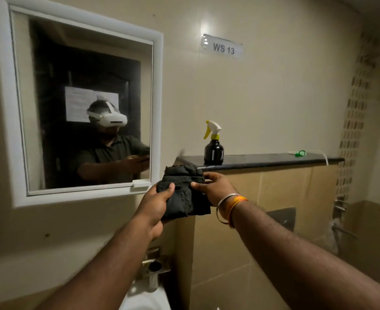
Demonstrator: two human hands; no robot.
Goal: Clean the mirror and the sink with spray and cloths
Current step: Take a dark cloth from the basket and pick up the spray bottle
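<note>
A folded black cloth [184,189] is held in front of me by both hands. My left hand [156,202] grips its lower left side with the thumb on top. My right hand [216,186] pinches its right edge. The white-framed mirror [84,108] hangs on the wall to the left and reflects a person wearing a headset. A black spray bottle [213,146] with a white and yellow trigger head stands on the dark ledge [263,159], just behind and right of the cloth. Part of the white sink [144,296] shows at the bottom, between my arms.
A metal tap [154,269] rises above the sink. A small green and white object [300,153] lies at the ledge's far right. A sign reading WS 13 [223,49] is fixed on the tiled wall. Metal fittings [339,206] stick out at the right.
</note>
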